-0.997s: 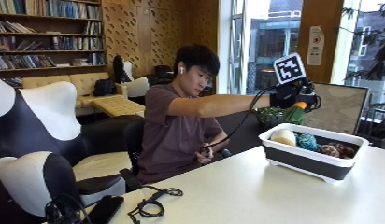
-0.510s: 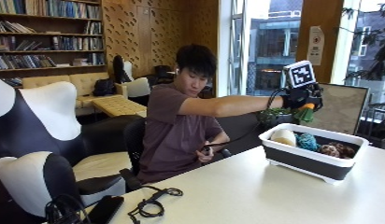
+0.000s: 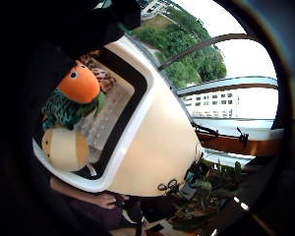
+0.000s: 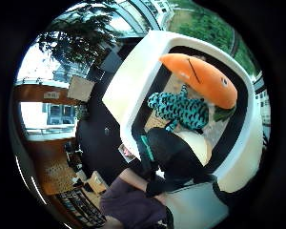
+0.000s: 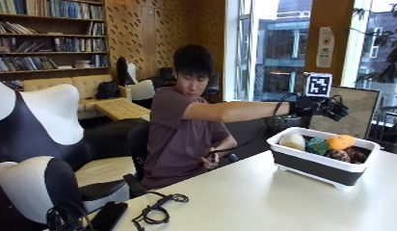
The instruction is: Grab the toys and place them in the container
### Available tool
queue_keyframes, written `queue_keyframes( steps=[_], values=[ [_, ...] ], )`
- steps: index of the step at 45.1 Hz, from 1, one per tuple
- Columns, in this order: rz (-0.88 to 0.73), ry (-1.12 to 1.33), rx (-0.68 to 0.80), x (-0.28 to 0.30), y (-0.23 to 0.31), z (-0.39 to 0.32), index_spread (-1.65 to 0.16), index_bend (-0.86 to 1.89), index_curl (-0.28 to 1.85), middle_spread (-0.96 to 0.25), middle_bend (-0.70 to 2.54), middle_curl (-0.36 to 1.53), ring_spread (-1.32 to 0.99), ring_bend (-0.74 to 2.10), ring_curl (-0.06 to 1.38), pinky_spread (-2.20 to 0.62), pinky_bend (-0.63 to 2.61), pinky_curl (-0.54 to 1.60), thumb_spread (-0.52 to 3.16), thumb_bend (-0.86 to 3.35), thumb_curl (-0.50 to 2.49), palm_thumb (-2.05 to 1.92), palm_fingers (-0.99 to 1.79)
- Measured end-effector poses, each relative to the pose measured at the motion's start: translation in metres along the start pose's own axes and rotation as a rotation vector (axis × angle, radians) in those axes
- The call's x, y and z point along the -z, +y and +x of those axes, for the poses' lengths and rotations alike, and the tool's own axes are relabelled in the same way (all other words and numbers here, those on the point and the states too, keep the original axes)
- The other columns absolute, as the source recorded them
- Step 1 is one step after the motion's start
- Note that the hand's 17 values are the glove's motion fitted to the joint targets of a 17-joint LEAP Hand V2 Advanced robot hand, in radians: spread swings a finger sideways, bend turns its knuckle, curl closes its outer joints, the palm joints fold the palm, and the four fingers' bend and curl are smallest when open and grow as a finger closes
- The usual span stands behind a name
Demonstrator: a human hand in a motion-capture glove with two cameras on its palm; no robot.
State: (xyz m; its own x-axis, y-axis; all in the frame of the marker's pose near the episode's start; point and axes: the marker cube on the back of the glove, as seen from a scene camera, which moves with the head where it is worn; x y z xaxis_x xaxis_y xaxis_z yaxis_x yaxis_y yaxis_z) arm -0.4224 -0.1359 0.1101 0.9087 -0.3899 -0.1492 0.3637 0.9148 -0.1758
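The white container with dark walls (image 5: 312, 166) stands on the white table at the right. Inside it lie a cream round toy (image 5: 292, 141), a teal knitted toy (image 5: 318, 146), an orange-headed toy (image 5: 340, 142) and a brown spotted toy (image 5: 343, 155). My gloved right hand (image 5: 324, 107) hovers above the container's far side with fingers spread, holding nothing. The palm views look down into the container (image 3: 132, 123): the orange toy (image 3: 78, 84) lies on top of the teal one (image 3: 64, 110), beside the cream one (image 3: 65, 148). The thumb side view shows the orange toy (image 4: 200, 78) and teal toy (image 4: 176, 109) too.
The table (image 5: 250, 202) stretches left of the container, with a coiled black cable (image 5: 153, 214) and a dark phone (image 5: 109, 216) near its left edge. The person's bare left hand (image 5: 211, 158) rests by the table edge. Black-and-white chairs (image 5: 51, 144) stand at left.
My hand carried the green and orange toy rightward over the container and let it go; the toy now lies inside, and my fingers are spread.
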Motion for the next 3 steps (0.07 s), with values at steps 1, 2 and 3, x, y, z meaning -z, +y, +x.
queue_keyframes(
  steps=[1, 2, 3],
  values=[
    [0.002, -0.026, 0.059, 0.0012, 0.0025, 0.0005, -0.24, 0.06, 0.68, -0.10, 0.30, 0.57, -0.16, 0.64, 0.50, -0.08, 1.08, 0.50, 1.05, -0.07, 0.69, 0.03, -0.40],
    [0.003, -0.050, 0.111, 0.0023, 0.0047, 0.0013, -0.24, 0.05, 0.65, -0.09, 0.27, 0.56, -0.15, 0.61, 0.49, -0.07, 1.06, 0.49, 1.07, -0.06, 0.67, 0.01, -0.38],
    [0.004, -0.063, 0.141, 0.0029, 0.0060, 0.0021, -0.23, 0.06, 0.62, -0.08, 0.24, 0.55, -0.14, 0.59, 0.47, -0.06, 1.04, 0.48, 1.08, -0.05, 0.65, 0.00, -0.36]
  ],
)
